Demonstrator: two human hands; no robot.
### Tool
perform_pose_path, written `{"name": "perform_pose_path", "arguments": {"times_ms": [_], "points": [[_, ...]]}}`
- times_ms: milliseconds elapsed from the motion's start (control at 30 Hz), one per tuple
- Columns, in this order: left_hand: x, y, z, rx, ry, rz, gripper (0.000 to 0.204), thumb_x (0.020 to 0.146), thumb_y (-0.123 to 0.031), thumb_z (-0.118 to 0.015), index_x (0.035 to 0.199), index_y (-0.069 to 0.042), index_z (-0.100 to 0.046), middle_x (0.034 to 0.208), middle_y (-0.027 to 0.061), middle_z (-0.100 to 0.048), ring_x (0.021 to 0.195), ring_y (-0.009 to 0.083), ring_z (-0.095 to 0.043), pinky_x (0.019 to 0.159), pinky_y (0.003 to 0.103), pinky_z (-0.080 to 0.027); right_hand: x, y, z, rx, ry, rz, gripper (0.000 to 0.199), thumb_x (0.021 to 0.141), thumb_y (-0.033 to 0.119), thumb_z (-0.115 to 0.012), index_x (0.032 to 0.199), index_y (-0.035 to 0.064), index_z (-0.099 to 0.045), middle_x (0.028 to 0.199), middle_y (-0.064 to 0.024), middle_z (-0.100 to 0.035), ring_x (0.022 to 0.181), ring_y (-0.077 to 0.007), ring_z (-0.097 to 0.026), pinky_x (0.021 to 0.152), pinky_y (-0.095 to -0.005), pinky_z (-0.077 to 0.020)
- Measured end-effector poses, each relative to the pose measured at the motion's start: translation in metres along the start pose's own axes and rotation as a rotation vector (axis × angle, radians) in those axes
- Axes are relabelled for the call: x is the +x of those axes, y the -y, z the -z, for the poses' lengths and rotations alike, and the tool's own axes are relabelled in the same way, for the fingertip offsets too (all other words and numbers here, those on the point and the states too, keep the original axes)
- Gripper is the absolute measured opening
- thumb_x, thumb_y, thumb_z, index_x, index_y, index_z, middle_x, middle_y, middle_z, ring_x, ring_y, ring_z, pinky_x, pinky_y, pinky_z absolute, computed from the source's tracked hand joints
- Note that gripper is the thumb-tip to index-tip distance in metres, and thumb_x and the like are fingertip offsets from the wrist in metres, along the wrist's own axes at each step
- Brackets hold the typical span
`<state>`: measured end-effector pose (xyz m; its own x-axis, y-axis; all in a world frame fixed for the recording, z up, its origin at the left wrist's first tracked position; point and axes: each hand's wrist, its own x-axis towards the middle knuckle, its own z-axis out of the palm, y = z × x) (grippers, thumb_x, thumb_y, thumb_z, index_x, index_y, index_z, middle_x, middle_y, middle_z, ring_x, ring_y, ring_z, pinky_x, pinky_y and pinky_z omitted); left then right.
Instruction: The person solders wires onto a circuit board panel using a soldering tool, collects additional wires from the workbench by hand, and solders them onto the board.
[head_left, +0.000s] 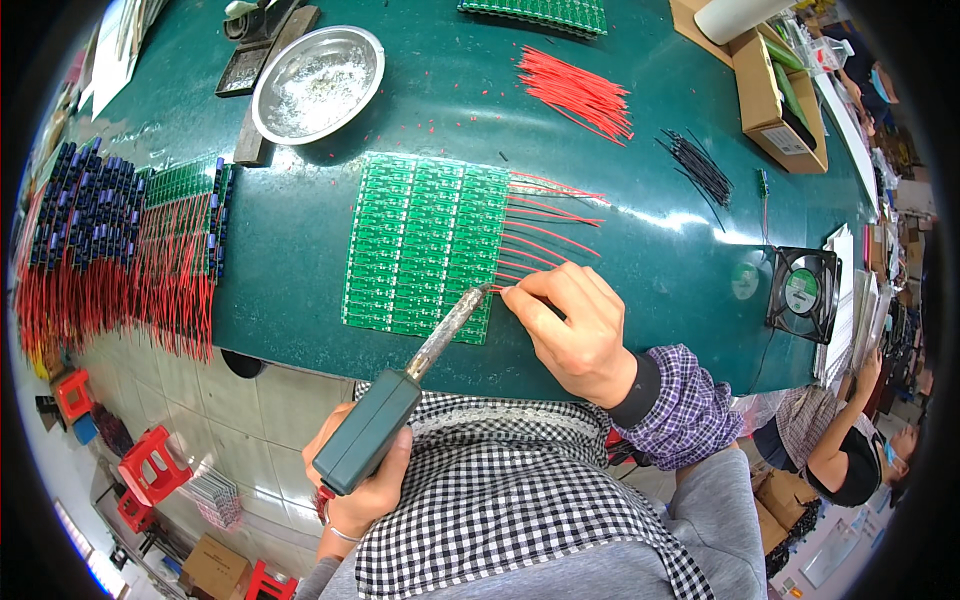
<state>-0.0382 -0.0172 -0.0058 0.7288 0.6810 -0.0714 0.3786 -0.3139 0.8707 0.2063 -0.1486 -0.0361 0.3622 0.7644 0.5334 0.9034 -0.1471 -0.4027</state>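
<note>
My left hand (385, 488) is wrapped round the green handle of a soldering iron (368, 432). The iron's tip rests at the right edge of a green circuit board panel (425, 235), near its lower right corner. There my right hand (580, 335) pinches a red wire (498, 289), its end beside the tip; whether it is joined to the board cannot be made out. Above that spot, several red wires (550, 211) stick out rightward from the same edge. Beyond the panel lie a pile of loose red wires (575, 92) and a smaller pile of black wires (702, 170).
A metal bowl (318, 85) tilts against a wooden strip at the back left. Boards with red wires and dark blue cylinders (90, 215) crowd the left edge. At right stand a black fan (803, 292) and a cardboard box (780, 110). Another person (830, 435) sits beyond.
</note>
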Motion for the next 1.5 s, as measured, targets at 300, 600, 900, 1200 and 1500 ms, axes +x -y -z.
{"name": "perform_pose_path", "arguments": {"times_ms": [300,600,900,1200,1500], "points": [[-0.002,-0.004,0.002,0.016,-0.014,0.019,0.022,0.073,-0.004,-0.078,0.092,0.004,-0.072,0.084,0.0150,-0.068,0.069,0.0278,-0.067,0.060,0.034,-0.052,0.000,0.001,0.000,-0.008,0.000,-0.004,0.021,0.066,-0.002,-0.075,0.086,0.0035,-0.069,0.080,-0.0036,-0.062,0.065,-0.0184,-0.057,0.056,-0.0313,-0.0430],[-0.008,-0.001,0.006,0.021,-0.022,0.072,0.024,0.074,-0.006,-0.078,0.094,0.005,-0.071,0.086,0.0165,-0.068,0.070,0.0273,-0.067,0.061,0.034,-0.052,-0.003,-0.001,-0.001,-0.034,0.020,0.027,0.023,0.067,0.007,-0.069,0.090,0.0026,-0.067,0.083,-0.0044,-0.059,0.071,-0.0180,-0.057,0.061,-0.0307,-0.0441],[-0.008,-0.005,0.008,0.036,-0.017,0.062,0.025,0.074,-0.005,-0.078,0.094,0.006,-0.071,0.087,0.0180,-0.069,0.074,0.0291,-0.069,0.064,0.035,-0.054,-0.006,0.003,0.000,-0.047,-0.045,0.037,0.022,0.066,0.006,-0.071,0.088,0.0049,-0.067,0.084,-0.0036,-0.061,0.078,-0.0202,-0.060,0.069,-0.0340,-0.0469],[-0.009,-0.005,0.006,0.022,-0.012,0.027,0.023,0.073,-0.002,-0.077,0.094,0.005,-0.071,0.087,0.0159,-0.069,0.073,0.0285,-0.069,0.062,0.034,-0.054,-0.008,0.003,0.001,-0.053,-0.021,0.026,0.020,0.067,0.007,-0.069,0.087,0.0056,-0.066,0.084,-0.0032,-0.061,0.078,-0.0200,-0.060,0.075,-0.0362,-0.0472],[-0.010,-0.002,0.004,0.035,0.005,0.023,0.022,0.072,-0.002,-0.077,0.092,0.004,-0.072,0.086,0.0146,-0.069,0.071,0.0279,-0.069,0.061,0.034,-0.053,-0.008,0.004,0.001,-0.059,-0.024,0.023,0.019,0.067,0.008,-0.069,0.086,0.0058,-0.066,0.083,-0.0023,-0.061,0.078,-0.0188,-0.060,0.077,-0.0357,-0.0473]]}}
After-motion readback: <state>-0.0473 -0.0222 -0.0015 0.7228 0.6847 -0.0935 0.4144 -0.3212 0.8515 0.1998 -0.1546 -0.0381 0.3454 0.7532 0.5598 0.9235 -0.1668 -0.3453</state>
